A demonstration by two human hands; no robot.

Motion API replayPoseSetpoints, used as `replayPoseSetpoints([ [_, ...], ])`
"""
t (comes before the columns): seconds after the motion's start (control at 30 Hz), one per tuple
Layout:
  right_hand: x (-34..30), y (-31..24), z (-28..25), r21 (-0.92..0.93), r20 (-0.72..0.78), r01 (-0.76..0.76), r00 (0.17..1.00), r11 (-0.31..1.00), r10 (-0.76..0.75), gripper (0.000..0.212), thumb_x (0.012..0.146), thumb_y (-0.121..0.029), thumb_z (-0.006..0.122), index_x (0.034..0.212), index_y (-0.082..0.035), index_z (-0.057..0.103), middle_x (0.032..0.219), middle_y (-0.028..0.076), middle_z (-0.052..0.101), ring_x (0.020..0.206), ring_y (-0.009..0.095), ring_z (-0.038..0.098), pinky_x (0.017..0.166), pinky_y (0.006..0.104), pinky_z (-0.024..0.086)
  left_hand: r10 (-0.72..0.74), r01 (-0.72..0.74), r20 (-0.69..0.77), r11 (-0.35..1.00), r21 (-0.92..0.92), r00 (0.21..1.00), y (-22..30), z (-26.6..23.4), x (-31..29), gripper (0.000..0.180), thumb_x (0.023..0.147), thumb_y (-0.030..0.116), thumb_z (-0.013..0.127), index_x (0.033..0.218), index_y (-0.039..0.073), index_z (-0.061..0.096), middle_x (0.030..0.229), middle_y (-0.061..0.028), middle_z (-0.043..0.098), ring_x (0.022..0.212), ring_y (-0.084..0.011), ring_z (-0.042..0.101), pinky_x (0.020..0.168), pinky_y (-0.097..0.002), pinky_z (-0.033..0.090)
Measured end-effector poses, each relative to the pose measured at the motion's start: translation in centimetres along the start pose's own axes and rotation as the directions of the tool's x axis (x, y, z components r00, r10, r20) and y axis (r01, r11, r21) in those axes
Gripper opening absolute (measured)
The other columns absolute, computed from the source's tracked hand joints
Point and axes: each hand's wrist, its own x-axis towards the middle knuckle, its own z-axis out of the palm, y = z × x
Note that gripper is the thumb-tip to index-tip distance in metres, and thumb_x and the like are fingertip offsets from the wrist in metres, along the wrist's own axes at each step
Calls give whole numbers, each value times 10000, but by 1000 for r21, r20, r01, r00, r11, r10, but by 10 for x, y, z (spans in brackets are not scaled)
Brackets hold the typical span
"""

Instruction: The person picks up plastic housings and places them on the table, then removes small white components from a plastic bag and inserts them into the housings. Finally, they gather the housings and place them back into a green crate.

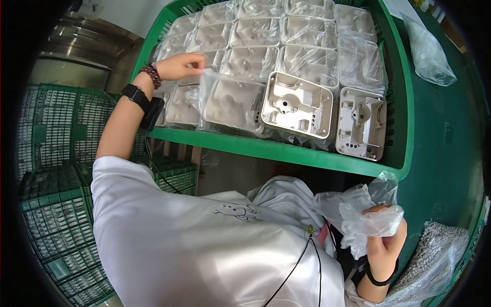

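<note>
My left hand [180,66] reaches over the crate and pinches the corner of a clear plastic bag [212,82]. Inside that bag lies a pale box-shaped housing [232,105] in the crate's front row. To its right, a bare light-grey housing [297,105] rests tilted on top, its open side with posts and holes facing up. Another bare housing [361,123] sits in the front right corner. Low on the right, my right hand [386,235] is closed on several crumpled clear plastic bags [358,210], which hide part of its fingers.
The green plastic crate [276,148] holds rows of bagged housings [255,33]. More green crates [56,220] are stacked at left. On the green table [445,133] lie a clear bag [427,51] at the far right and a bag of small grey parts [434,256] near me.
</note>
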Motion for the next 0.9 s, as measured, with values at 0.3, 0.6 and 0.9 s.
replayPoseSetpoints([
  [0.3,13,-17,-12,-225,-166,47,982,973,-86,130,629,-20,555,754,13,547,663,97,529,662,212,505,573,257,395,-466,180,-362,778,-602,807,-42,-59,-62,78,904,158,459,886,87,487,823,35,540,744,-76,541,696,-223,454],
  [0.6,103,-71,56,-14,-157,443,884,896,-440,471,738,32,589,1191,23,456,1261,181,417,1084,232,506,909,314,397,1,-249,-538,887,-389,843,168,-32,-10,137,906,162,459,937,39,510,861,-18,571,804,-114,566,775,-268,471],
  [0.9,26,-32,1,101,152,28,987,994,-43,287,610,-3,494,896,24,492,765,82,524,684,138,485,632,217,388,-271,277,-58,941,194,961,42,-39,-30,152,798,139,602,907,35,582,857,-41,625,804,-118,585,724,-280,461],
])
